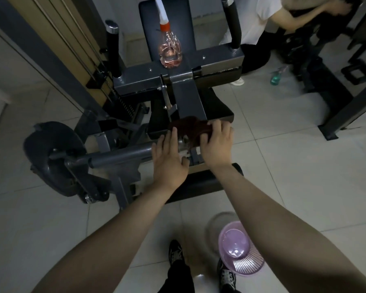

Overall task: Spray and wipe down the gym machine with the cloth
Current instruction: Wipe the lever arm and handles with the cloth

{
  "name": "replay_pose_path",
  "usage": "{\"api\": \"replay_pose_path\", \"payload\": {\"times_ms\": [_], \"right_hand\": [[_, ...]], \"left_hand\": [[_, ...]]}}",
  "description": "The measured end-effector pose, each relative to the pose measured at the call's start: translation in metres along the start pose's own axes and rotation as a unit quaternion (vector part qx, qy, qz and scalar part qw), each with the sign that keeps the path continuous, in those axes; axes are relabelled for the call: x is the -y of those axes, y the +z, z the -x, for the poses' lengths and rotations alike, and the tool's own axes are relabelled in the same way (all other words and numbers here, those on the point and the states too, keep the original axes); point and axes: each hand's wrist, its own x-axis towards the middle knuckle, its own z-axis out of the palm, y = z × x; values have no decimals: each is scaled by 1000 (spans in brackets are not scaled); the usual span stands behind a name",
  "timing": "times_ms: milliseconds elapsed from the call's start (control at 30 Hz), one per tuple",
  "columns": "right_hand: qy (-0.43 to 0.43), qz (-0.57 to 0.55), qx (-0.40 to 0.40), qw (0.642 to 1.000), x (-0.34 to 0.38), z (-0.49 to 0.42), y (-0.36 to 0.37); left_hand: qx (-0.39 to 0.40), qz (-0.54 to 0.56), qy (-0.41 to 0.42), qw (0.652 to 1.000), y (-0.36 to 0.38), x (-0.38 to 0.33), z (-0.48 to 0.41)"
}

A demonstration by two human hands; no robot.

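Note:
A dark grey gym machine (188, 96) fills the middle of the view. A dark red cloth (188, 129) lies bunched on the front edge of its black seat pad. My right hand (217, 144) grips the cloth's right side, fingers curled over it. My left hand (169, 159) lies flat with straight fingers on the metal frame just left of the cloth, fingertips touching the cloth's edge. A clear spray bottle (170, 51) with pink liquid and an orange collar stands upright on the machine's cross beam, behind both hands.
A purple plastic basin (239, 248) sits on the tiled floor by my feet. A person in a white shirt (262, 15) bends over another machine at the back right, with a green spray bottle (278, 76) on the floor nearby. A round weight plate (53, 159) hangs at left.

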Motion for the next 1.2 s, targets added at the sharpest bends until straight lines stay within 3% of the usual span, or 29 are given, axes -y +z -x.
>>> {"api": "replay_pose_path", "payload": {"times_ms": [67,200,300,400,500,567,700,767,900,1033,1200], "right_hand": [[13,-40,11,999,9,2,3],[-82,66,57,993,27,27,18],[-82,83,66,991,26,30,16],[-91,-8,58,994,25,39,12],[-193,-80,59,976,50,50,18],[-230,-76,59,969,75,45,36],[-207,8,127,970,85,42,78],[-192,27,141,971,84,51,95],[-209,15,148,967,108,69,121],[-242,-8,208,948,141,80,148],[-280,70,249,925,140,69,144]], "left_hand": [[-5,14,-7,1000,3,-1,0],[0,35,12,999,-1,7,3],[14,62,18,998,-8,14,9],[12,68,22,997,-18,24,17],[-36,57,24,997,-27,44,25],[-76,27,-32,996,-35,66,30],[-99,-3,-173,980,-56,105,38],[-96,-16,-198,975,-66,126,42],[-101,-17,-143,984,-75,151,46],[-121,3,-128,984,-74,165,45],[-127,-29,-145,981,-67,160,45]]}}
